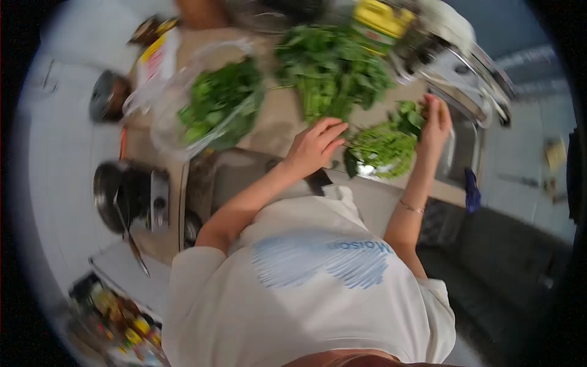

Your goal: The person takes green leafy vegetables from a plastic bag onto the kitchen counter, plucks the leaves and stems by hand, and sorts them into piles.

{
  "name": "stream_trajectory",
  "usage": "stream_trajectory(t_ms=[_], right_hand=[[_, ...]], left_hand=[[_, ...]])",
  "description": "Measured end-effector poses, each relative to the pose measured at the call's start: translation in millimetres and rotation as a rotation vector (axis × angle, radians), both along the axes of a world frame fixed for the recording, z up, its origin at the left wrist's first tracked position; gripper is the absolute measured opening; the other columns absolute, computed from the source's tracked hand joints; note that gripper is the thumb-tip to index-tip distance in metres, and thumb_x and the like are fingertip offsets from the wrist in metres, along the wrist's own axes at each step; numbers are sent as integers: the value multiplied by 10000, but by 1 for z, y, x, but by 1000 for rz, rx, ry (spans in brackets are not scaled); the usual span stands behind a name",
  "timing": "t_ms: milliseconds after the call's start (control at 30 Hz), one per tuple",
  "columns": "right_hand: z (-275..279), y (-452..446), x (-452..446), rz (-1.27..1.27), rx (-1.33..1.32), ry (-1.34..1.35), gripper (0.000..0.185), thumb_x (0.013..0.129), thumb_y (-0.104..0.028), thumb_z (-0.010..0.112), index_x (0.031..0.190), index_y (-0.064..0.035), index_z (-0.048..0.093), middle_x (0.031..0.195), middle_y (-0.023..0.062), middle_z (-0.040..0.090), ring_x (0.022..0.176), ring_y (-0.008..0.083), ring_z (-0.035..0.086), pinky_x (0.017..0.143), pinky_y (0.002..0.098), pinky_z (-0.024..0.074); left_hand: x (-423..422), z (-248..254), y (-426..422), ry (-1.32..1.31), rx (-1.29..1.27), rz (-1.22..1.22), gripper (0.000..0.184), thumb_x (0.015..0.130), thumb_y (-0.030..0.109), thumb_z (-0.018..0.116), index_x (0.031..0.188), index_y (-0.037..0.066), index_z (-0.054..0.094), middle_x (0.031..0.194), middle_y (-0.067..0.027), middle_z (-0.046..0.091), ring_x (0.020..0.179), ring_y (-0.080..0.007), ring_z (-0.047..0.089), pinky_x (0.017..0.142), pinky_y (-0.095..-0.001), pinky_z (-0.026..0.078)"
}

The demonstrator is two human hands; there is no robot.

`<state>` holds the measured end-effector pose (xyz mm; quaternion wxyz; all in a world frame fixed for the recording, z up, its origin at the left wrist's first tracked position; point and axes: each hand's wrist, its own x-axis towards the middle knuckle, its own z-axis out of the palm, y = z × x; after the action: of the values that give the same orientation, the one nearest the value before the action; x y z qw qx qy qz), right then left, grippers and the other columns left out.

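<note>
My left hand [316, 148] is over the near edge of the counter, fingers loosely bent and apart, tips beside the stems of a large bunch of leafy greens [333, 73]. No held thing shows in it. My right hand [435, 125] is raised at the right, fingers closed around a leafy sprig [409, 117]; part of the sprig is hidden by the hand. Between the hands lies a heap of thin green stems [384, 150], with something shiny beneath it. Left of the bunch, a clear plastic bag [165, 131] stands open with loose green leaves [223, 98] inside.
A yellow jug [382, 24] stands behind the bunch. The sink [460, 147] is right of my right hand, with a dark blue item [472, 191] hanging by the counter edge. At the left are a pan [110, 196] on a stove and a dark pot [110, 96].
</note>
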<state>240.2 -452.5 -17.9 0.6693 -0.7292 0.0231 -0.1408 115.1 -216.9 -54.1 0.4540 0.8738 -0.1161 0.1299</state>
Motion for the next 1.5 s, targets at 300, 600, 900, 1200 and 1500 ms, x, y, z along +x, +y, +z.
stream_trajectory(t_ms=[300,600,900,1200,1500], right_hand=[[50,135,-2,767,755,310,228,935,-234,541,1041,-36,577,896,14,587,727,71,544,641,220,479],[36,324,-32,1100,866,773,230,923,-223,527,1062,-50,587,1011,71,628,913,180,609,856,332,501],[-34,361,-36,1035,-543,-460,346,761,-206,706,989,46,641,982,233,630,930,366,604,832,398,485],[-3,244,-54,1072,-114,-304,161,832,-147,647,889,1,676,820,111,654,775,243,628,684,333,497],[-102,58,-28,427,-202,340,207,911,-176,578,955,12,653,739,1,621,675,48,509,603,211,418]], left_hand=[[-77,59,181,34,768,1237,321,785,219,699,1084,107,662,1286,-136,461,1188,-353,405,926,-492,365],[-111,44,217,181,42,972,587,723,63,741,1266,24,519,1137,-117,500,626,-126,559,629,-259,464],[-113,44,222,126,120,907,606,737,76,737,1290,53,490,1124,-130,485,644,-133,559,639,-269,478],[-63,96,172,-79,502,890,335,783,219,709,1091,99,657,1224,-189,509,1112,-331,501,922,-414,401],[29,1,80,250,-265,315,70,832,59,613,882,10,614,854,-92,598,640,-172,590,569,-269,474]])
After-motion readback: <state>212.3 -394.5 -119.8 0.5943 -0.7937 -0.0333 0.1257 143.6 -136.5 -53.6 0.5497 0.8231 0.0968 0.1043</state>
